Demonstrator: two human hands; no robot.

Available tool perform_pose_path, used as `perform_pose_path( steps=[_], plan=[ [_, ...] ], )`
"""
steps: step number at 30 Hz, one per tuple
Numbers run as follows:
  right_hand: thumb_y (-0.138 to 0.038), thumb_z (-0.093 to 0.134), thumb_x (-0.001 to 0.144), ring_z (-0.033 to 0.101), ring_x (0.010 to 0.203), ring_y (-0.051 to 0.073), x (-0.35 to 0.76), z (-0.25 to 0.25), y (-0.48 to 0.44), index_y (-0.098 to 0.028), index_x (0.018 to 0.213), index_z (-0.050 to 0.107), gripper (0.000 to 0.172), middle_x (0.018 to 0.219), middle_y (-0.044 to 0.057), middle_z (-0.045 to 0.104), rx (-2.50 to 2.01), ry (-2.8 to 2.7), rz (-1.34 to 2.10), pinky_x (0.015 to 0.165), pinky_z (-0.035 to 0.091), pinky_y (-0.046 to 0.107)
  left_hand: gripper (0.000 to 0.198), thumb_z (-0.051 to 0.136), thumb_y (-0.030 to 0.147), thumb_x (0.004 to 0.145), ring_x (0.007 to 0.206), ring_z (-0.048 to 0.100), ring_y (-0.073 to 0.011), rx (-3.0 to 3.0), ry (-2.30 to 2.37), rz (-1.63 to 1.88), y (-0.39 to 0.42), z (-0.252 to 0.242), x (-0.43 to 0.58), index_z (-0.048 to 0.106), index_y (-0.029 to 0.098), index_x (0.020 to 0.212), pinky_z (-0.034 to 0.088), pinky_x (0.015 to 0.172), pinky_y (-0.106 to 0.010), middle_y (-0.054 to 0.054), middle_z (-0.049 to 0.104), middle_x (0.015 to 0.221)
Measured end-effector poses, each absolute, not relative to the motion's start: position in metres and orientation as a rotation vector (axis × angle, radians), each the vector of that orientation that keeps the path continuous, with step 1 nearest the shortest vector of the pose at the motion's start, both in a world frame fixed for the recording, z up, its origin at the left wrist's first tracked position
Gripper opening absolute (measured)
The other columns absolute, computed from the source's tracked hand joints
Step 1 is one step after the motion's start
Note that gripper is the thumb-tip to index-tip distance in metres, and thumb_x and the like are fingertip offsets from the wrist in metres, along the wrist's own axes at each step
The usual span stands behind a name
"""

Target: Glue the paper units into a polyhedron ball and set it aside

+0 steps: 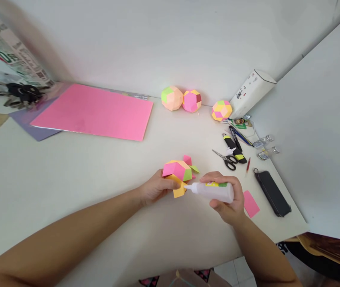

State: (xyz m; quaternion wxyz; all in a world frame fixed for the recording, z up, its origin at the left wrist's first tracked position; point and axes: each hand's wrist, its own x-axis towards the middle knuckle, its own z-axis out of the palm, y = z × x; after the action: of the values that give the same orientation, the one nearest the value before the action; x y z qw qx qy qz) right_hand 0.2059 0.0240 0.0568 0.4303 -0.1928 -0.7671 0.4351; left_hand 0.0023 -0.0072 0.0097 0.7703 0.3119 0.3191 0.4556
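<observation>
My left hand [157, 187] grips a folded paper ball [174, 170] made of pink, peach, green and yellow-orange facets. A pink flap and a green flap stick out on its far right side, and a yellow-orange flap [179, 191] hangs from its near side under my thumb. My right hand [231, 199] is wrapped round a white glue bottle [214, 192], tilted almost level. Its narrow nozzle points left and meets the yellow-orange flap; whether glue is coming out cannot be made out.
Finished-looking paper balls [191, 101] line the wall. A pink sheet [95, 113] lies back left. Scissors [229, 161], a cutter [235, 148], a pink paper slip [250, 204], a black case [271, 193] and small glass bottles [267, 153] occupy the right. Keys [23, 93] sit far left.
</observation>
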Motion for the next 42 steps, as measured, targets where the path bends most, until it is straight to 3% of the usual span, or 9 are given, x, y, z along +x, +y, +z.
perform_pose_path(
  steps=[8, 19, 42],
  plan=[
    [-0.036, 0.063, 0.082, 0.061, 0.091, 0.023, 0.2061, 0.0575, 0.0217, -0.025, 0.110, 0.047, 0.034, 0.098, 0.010, 0.067, -0.452, -1.927, 1.049, 0.074, 0.052, 0.044, 0.047, 0.061, 0.012, 0.065, 0.108, 0.055, -0.0298, 0.649, 0.673, 0.955, -0.0066, 0.0137, 0.0030, 0.061, 0.018, 0.111, 0.045, 0.086, -0.040, -0.010, 0.063, 0.115],
    [-0.039, 0.065, 0.080, 0.063, 0.088, 0.023, 0.2041, 0.0590, 0.0207, -0.025, 0.108, 0.049, 0.035, 0.097, 0.010, 0.068, -0.489, -1.920, 0.976, 0.071, 0.053, 0.042, 0.042, 0.062, 0.011, 0.064, 0.093, 0.059, -0.0263, 0.611, 0.725, 0.944, -0.0075, 0.0131, 0.0033, 0.063, 0.017, 0.106, 0.045, 0.081, -0.039, -0.008, 0.067, 0.095],
    [-0.035, 0.067, 0.079, 0.063, 0.091, 0.023, 0.2059, 0.0600, 0.0188, -0.024, 0.109, 0.051, 0.036, 0.097, 0.009, 0.069, -0.449, -1.930, 1.030, 0.074, 0.053, 0.042, 0.045, 0.057, 0.009, 0.067, 0.104, 0.055, -0.0277, 0.675, 0.692, 0.943, -0.0067, 0.0119, 0.0035, 0.062, 0.018, 0.111, 0.044, 0.084, -0.039, -0.009, 0.063, 0.109]
  ],
)
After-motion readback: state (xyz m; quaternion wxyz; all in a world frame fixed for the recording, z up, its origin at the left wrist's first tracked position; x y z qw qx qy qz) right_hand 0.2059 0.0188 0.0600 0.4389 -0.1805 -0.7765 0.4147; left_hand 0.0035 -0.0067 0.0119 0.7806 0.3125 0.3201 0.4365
